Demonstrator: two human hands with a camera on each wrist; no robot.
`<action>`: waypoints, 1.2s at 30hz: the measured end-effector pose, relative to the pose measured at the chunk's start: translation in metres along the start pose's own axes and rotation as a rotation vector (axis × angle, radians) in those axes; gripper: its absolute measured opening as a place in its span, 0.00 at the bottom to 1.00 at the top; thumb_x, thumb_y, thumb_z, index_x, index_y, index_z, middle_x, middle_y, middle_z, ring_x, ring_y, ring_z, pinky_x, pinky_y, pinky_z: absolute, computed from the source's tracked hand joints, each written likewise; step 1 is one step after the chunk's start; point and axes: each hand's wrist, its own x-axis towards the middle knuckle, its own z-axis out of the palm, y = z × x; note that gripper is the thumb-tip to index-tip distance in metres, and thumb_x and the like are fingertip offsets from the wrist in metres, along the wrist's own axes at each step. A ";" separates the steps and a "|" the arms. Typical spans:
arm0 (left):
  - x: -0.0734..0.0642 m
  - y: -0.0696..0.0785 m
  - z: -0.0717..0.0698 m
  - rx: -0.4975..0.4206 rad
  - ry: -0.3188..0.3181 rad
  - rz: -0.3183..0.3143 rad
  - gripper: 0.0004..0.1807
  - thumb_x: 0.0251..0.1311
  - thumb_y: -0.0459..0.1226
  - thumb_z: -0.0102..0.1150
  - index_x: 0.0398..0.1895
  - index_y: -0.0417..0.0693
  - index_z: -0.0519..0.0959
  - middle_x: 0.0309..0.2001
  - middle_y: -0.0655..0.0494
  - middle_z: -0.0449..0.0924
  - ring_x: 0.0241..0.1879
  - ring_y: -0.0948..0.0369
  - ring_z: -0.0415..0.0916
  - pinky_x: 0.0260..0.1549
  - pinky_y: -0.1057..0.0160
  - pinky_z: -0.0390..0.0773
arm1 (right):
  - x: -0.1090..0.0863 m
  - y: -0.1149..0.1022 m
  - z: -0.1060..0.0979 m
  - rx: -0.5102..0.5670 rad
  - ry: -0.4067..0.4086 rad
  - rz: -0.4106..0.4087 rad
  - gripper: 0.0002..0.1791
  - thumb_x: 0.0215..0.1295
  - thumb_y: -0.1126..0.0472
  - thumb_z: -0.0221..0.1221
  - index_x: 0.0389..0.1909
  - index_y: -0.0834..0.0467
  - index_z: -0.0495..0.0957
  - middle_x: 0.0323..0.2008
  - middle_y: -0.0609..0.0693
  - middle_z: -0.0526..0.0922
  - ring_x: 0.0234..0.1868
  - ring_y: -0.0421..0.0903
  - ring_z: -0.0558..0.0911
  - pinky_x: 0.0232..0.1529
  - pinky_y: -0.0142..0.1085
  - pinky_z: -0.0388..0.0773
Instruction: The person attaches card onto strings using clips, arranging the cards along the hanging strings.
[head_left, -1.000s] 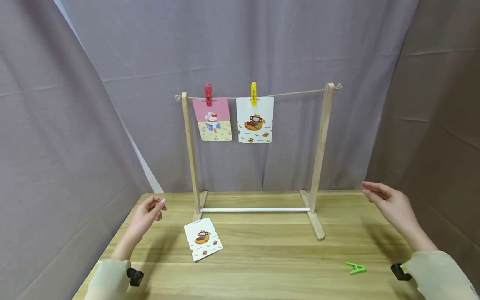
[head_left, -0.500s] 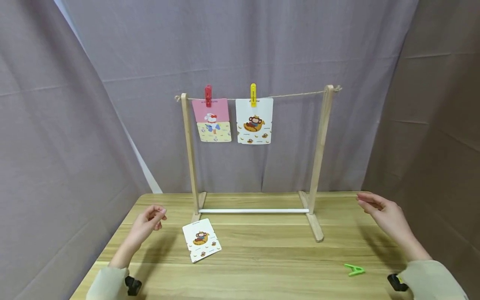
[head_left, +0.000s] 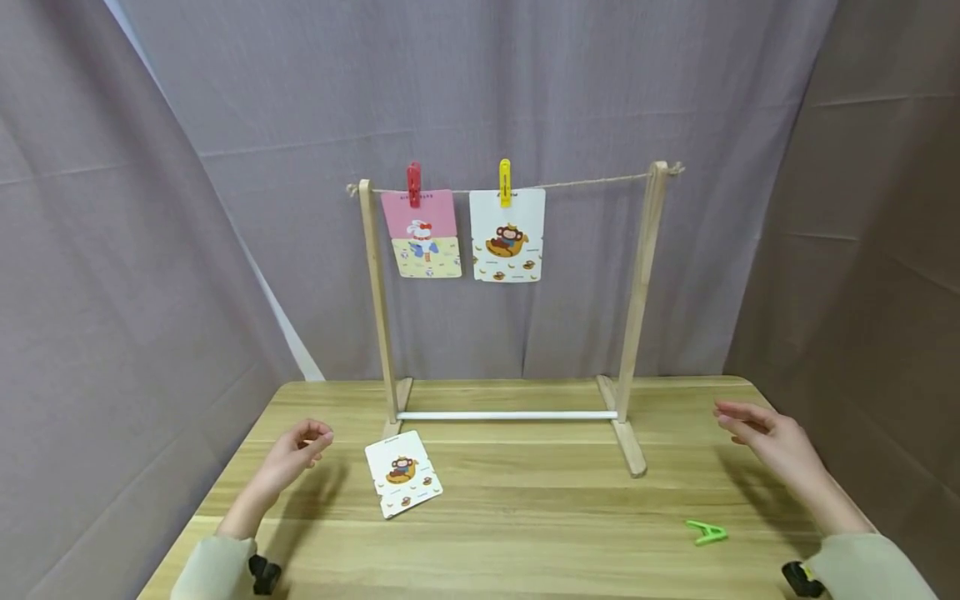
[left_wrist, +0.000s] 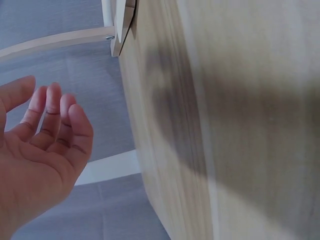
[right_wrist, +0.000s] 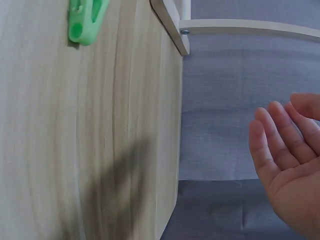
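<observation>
My left hand [head_left: 288, 457] hovers over the left side of the table, its fingers loosely curled around nothing. To its right lies a white card [head_left: 403, 475] with a monkey-and-banana picture. Above the table's right side is my right hand [head_left: 772, 437], relaxed and holding nothing, as its palm [right_wrist: 295, 185] in the right wrist view confirms. A green clothespin [head_left: 707, 532] lies on the wood, nearer the front and left of that hand. From a string, a red clothespin [head_left: 414, 185] holds a pink-and-yellow rabbit card [head_left: 423, 237], and a yellow clothespin [head_left: 506, 183] holds another monkey card [head_left: 507, 250].
A wooden stand stretches the string [head_left: 592, 182] between two posts, the right post [head_left: 641, 292] having a long foot [head_left: 630, 450] toward the front. A white rod [head_left: 506, 415] joins them low down. Grey curtains [head_left: 585, 83] enclose the wooden table [head_left: 525, 533].
My left hand has sunk a little toward the table, and my right hand has also come down somewhat. The cards and clothespins stay where they were; the view shifts slightly.
</observation>
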 end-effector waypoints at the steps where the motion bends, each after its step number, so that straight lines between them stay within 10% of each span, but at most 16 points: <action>1: -0.001 -0.001 0.000 0.006 -0.007 -0.004 0.14 0.72 0.37 0.57 0.51 0.33 0.74 0.43 0.43 0.77 0.35 0.56 0.74 0.34 0.63 0.77 | 0.000 0.001 0.000 -0.005 -0.007 0.005 0.28 0.76 0.50 0.56 0.65 0.68 0.72 0.49 0.29 0.81 0.40 0.22 0.78 0.37 0.24 0.78; 29: -0.004 -0.017 0.014 0.010 -0.112 -0.056 0.15 0.72 0.35 0.57 0.51 0.30 0.74 0.45 0.39 0.77 0.38 0.51 0.77 0.35 0.60 0.79 | -0.024 0.025 0.004 0.034 -0.132 0.007 0.22 0.76 0.58 0.57 0.60 0.72 0.75 0.46 0.28 0.82 0.43 0.27 0.81 0.41 0.30 0.83; 36: 0.005 -0.014 0.024 -0.008 -0.128 -0.055 0.16 0.71 0.34 0.57 0.53 0.29 0.73 0.45 0.44 0.77 0.36 0.54 0.75 0.34 0.62 0.78 | -0.025 0.025 0.008 0.044 -0.160 0.022 0.23 0.75 0.59 0.58 0.59 0.73 0.75 0.49 0.49 0.86 0.42 0.28 0.82 0.40 0.32 0.83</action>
